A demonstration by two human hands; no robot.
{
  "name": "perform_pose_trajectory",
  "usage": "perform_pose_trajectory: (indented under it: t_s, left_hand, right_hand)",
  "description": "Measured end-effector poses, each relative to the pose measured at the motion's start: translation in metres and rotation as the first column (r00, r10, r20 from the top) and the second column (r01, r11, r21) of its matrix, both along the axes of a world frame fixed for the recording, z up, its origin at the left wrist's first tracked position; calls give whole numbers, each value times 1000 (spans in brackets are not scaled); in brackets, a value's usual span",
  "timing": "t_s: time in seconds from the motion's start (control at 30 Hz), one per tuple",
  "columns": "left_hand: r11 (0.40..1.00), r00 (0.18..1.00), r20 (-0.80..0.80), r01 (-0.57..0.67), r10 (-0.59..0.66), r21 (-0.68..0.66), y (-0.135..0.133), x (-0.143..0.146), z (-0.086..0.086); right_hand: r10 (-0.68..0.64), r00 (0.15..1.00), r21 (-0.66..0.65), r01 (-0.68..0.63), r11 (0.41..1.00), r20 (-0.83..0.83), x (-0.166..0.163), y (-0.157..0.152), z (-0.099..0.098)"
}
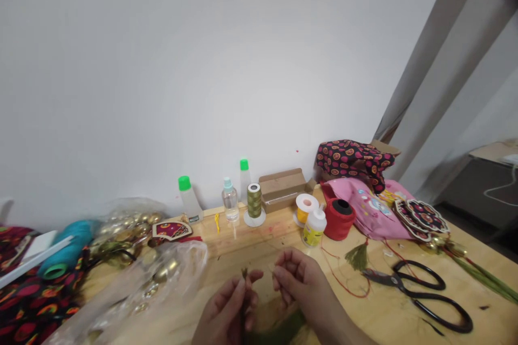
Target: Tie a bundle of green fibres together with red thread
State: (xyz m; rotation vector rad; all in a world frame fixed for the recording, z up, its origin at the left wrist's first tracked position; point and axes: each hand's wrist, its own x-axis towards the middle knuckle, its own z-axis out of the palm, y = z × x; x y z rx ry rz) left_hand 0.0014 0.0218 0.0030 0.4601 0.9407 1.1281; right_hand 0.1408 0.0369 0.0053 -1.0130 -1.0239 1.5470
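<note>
At the near edge of the table my left hand (227, 310) is closed, thumb against fingers. Between them the tip of an olive-green thread bundle (244, 271) pokes up. More green strands (283, 330) show below, between the hands, partly hidden and blurred. To its right and slightly higher, my right hand (298, 280) is pinched, thumb to forefinger. Whatever is in that pinch is too small to make out. The two hands are apart. Right of them lie black-handled scissors (399, 283), a green tassel (356, 256) and a looped red cord (343, 280).
Behind the hands stand a white glue bottle (314, 228), a red thread cone (339, 220), a green thread spool (254, 201), a clear bottle (230, 202) and a cardboard box (283, 188). Plastic bags with gold bells (164, 272) and a teal cone (67, 248) lie left; a pink bag (370, 207) right.
</note>
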Motion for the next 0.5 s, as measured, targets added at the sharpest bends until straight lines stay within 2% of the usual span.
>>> perform_pose_trajectory:
  t_s: [0.2, 0.5]
  left_hand:
    - [999, 994, 107, 14, -10, -36, -2, 7, -7]
    - [998, 995, 75, 67, -67, -4, -2, 12, -6]
  right_hand:
    - [-147, 989, 82, 145, 986, 30, -2, -6, -8]
    - [-133, 989, 204, 117, 972, 67, -7, -16, -3]
